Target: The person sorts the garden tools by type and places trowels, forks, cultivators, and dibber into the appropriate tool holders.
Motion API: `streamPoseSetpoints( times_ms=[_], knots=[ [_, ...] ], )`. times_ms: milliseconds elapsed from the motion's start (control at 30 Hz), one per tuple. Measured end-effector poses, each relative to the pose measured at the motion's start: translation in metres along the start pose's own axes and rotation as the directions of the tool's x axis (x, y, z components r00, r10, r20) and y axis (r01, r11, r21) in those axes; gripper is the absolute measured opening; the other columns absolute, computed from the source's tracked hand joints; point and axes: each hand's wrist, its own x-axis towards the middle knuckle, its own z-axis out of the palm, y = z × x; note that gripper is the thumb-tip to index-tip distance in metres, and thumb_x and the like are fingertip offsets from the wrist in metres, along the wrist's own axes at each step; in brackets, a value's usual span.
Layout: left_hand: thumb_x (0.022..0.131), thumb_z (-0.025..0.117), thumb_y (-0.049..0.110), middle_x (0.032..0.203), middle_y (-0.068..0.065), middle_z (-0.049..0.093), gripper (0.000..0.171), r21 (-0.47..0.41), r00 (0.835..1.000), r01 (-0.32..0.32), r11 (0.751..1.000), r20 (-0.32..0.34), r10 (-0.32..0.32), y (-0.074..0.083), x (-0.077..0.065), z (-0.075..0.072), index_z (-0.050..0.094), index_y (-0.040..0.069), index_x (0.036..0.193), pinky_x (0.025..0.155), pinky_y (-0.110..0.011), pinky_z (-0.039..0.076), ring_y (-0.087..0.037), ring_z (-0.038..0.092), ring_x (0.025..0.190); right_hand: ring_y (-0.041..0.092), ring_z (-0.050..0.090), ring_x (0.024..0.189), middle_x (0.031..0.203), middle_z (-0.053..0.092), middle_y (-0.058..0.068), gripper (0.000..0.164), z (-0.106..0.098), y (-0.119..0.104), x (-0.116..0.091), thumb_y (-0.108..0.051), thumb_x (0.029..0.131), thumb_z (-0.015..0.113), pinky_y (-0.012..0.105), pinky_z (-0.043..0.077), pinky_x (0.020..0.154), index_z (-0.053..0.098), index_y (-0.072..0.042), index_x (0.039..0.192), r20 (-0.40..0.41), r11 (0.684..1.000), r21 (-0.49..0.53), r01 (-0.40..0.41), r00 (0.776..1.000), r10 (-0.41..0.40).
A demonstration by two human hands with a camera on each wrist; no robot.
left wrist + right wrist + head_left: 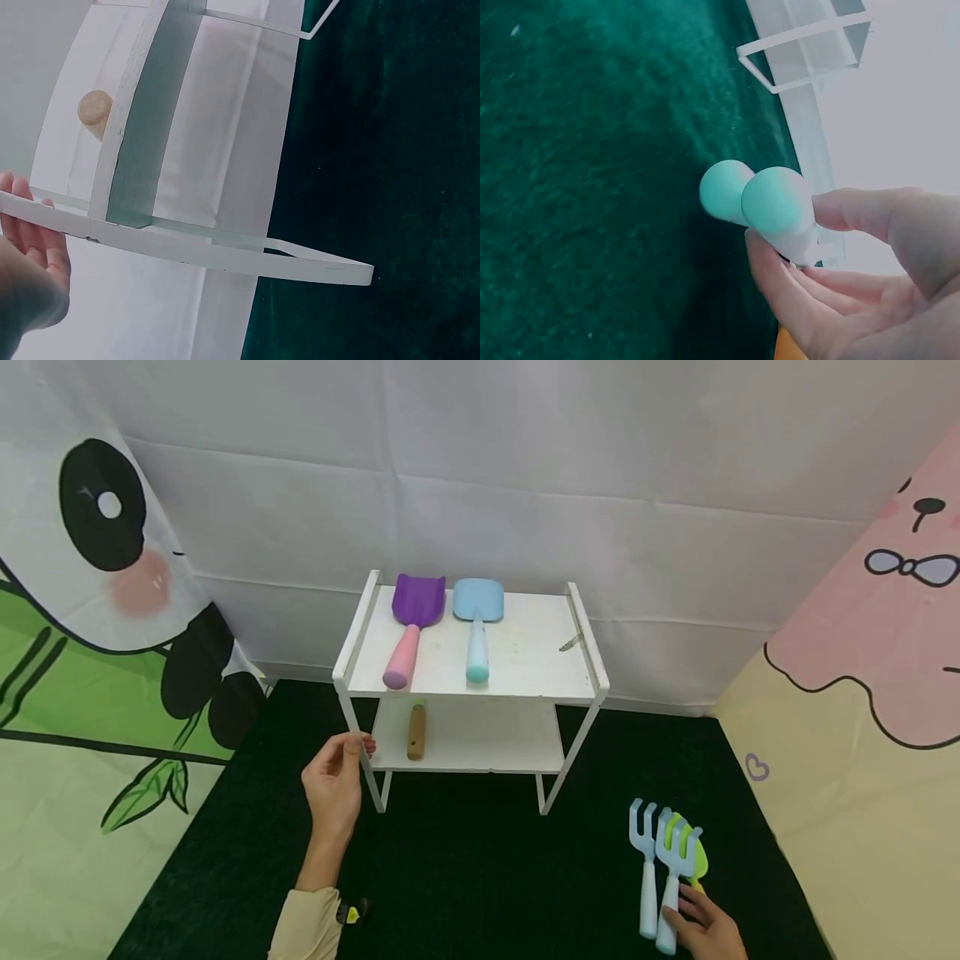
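At the left front leg [351, 714] of a white two-tier shelf [525, 652], my left hand [333, 785] grips the leg; the left wrist view has its fingers [52, 244] curling behind the white bar. Over to the right, my right hand [707, 925] pinches the pale handle of a light blue hand fork [670, 902] between thumb and fingers. A second light blue fork [648, 893] lies just left of it. A lime green trowel [701, 860] shows partly behind the held fork. Both forks' rounded handle ends face the right wrist camera.
On the top tier lie a purple shovel [417, 602] with a pink handle and a light blue shovel [477, 602]. A tool with a wooden handle [416, 735] rests on the lower tier. Dark green cloth [465, 868] covers the floor; printed fabric walls stand around.
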Motion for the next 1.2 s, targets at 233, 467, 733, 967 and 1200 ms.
streamPoseSetpoints(
  times_ms=[233,467,733,967,1200],
  knots=[
    [0.108,0.055,0.013,0.094,0.001,0.071,0.027,0.000,1.000,0.006,1.000,0.004,-0.006,0.001,-0.001,0.000,0.069,-0.009,0.103,0.089,-0.019,0.052,-0.012,0.067,0.091,0.029,0.071,0.098,0.132,0.058,0.032,0.106,-0.003,-0.006,-0.005,-0.046,0.077,0.089,0.044,0.060,0.082,0.037,0.010,0.150,0.034,0.988,0.151,-0.044,0.999,0.039],
    [0.107,0.055,0.010,0.094,0.002,0.071,0.024,0.000,1.000,0.000,1.000,0.004,0.000,0.001,-0.002,0.000,0.069,-0.009,0.103,0.089,-0.018,0.051,-0.012,0.067,0.091,0.027,0.072,0.097,0.121,0.069,0.017,0.099,0.001,-0.015,-0.017,-0.036,0.079,0.090,0.045,0.060,0.083,0.038,0.007,0.151,0.042,0.972,0.229,-0.051,0.998,0.042],
    [0.108,0.054,0.011,0.095,0.000,0.072,0.026,-0.015,1.000,-0.019,1.000,0.013,0.019,0.000,-0.001,0.000,0.069,-0.010,0.102,0.089,-0.020,0.052,-0.012,0.067,0.091,0.031,0.072,0.104,0.127,0.066,0.018,0.085,0.006,-0.025,-0.028,-0.025,0.087,0.085,0.046,0.060,0.085,0.039,0.004,0.151,0.033,0.970,0.242,-0.003,0.999,-0.005],
    [0.107,0.054,0.008,0.094,0.003,0.072,0.024,-0.014,1.000,-0.015,1.000,-0.001,0.015,-0.003,-0.001,-0.001,0.070,-0.009,0.103,0.089,-0.019,0.052,-0.010,0.067,0.090,0.033,0.071,0.108,0.137,0.060,0.024,0.083,0.009,-0.033,-0.037,-0.029,0.087,0.085,0.045,0.059,0.087,0.042,0.000,0.151,0.026,0.978,0.205,0.049,0.998,-0.055],
    [0.107,0.053,0.004,0.093,-0.002,0.072,0.024,-0.008,1.000,-0.022,1.000,0.003,0.022,0.020,-0.004,0.003,0.067,-0.014,0.101,0.088,-0.017,0.052,-0.007,0.067,0.088,0.031,0.070,0.110,0.139,0.059,0.022,0.077,0.012,-0.043,-0.046,-0.025,0.088,0.084,0.037,0.058,0.090,0.044,-0.003,0.150,0.021,0.979,0.173,0.108,0.993,-0.113]
  ],
)
